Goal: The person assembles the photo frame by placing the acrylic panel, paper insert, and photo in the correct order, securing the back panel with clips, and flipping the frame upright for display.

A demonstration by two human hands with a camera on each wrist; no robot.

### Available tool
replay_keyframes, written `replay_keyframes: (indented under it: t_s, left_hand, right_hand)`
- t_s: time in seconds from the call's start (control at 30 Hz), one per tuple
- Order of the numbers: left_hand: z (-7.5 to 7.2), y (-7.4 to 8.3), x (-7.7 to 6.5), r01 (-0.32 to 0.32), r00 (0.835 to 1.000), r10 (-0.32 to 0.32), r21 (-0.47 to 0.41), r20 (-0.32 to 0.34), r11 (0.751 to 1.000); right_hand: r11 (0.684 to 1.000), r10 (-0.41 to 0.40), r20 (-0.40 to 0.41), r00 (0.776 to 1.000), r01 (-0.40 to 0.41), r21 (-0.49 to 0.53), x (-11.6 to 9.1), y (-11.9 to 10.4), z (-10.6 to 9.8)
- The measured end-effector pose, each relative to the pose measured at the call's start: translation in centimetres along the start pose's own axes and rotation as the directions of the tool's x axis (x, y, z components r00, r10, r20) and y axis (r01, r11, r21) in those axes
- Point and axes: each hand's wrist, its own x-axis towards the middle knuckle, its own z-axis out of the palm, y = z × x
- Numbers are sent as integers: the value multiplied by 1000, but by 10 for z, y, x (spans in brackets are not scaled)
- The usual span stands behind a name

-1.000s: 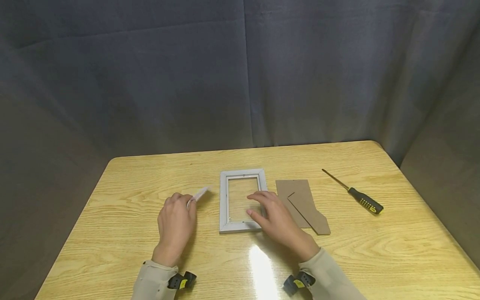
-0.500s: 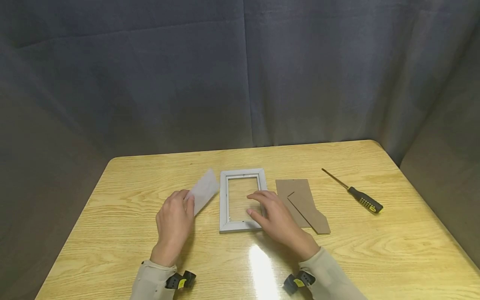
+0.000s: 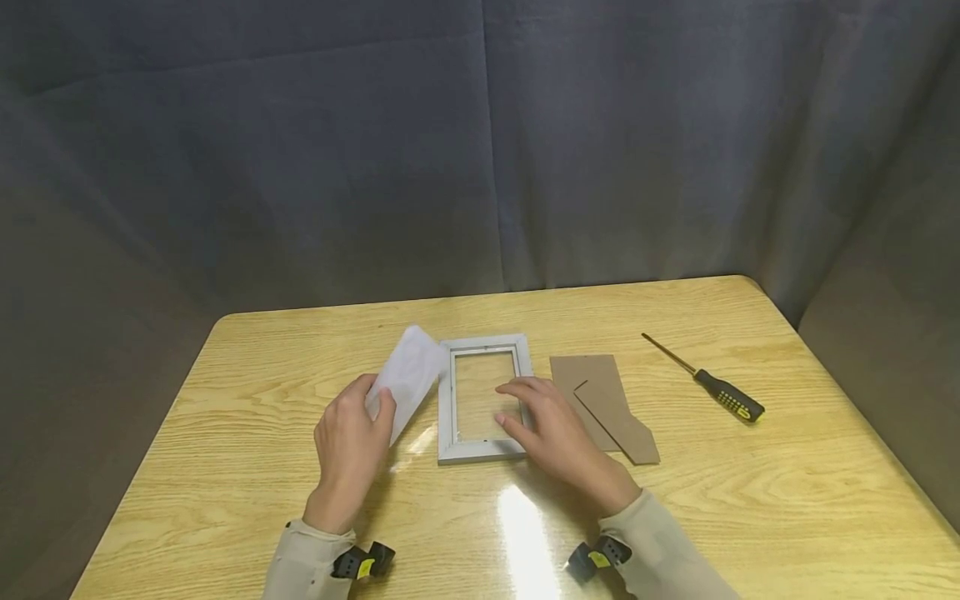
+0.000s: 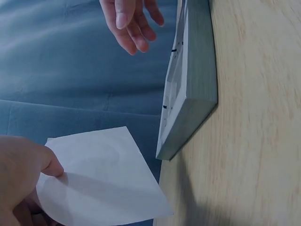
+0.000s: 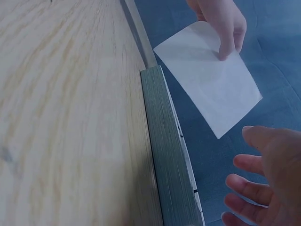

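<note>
A white sheet of paper (image 3: 408, 371) is pinched by its near edge between the thumb and fingers of my left hand (image 3: 348, 442). It is held up off the table, tilted, just left of a grey-white picture frame (image 3: 447, 417). The frame lies flat, and small dark tabs show along its inner edge in the left wrist view. My right hand (image 3: 558, 433) hovers over the frame's right side with fingers spread and nothing in them. In the right wrist view the paper (image 5: 207, 75) is bent slightly under the left thumb.
A brown backing board (image 3: 592, 375) with an angled stand piece (image 3: 622, 429) lies right of the frame. Farther right rests a screwdriver (image 3: 727, 395) with a black and yellow handle. A grey curtain (image 3: 480, 150) hangs behind the wooden table (image 3: 225, 417).
My left hand has turned the paper from nearly edge-on to showing its broad face, and its far end is now beside the frame's upper left corner. My right hand has hardly moved.
</note>
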Motion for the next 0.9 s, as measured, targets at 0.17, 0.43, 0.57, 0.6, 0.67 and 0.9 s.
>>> replay_keyframes:
  t_s: [0.17, 0.43, 0.57, 0.6, 0.67, 0.9]
  left_hand:
    - [-3, 6, -1, -8, 1000, 7, -20, -17, 1000]
    - [-3, 15, -2, -23, 1000, 23, -49, -11, 999]
    - [0, 16, -4, -12, 1000, 13, -62, 8, 998]
    - [0, 17, -4, -6, 1000, 7, -69, 15, 998]
    - [0, 18, -5, 9, 1000, -7, -83, 27, 997]
    - [3, 20, -6, 64, 998, -59, -144, 37, 988]
  right_hand:
    - [1000, -2, -16, 1000, 2, 7, 1, 0, -2]
    - [1000, 27, -28, 999, -26, 10, 2, 4, -4]
    - [999, 38, -33, 999, -37, 4, 1, 5, -6]
    - [999, 39, -34, 999, -39, 1, 1, 5, -6]
    - [999, 43, -33, 999, -43, 1, 1, 5, -7]
    - [998, 57, -9, 998, -57, 2, 2, 5, -10]
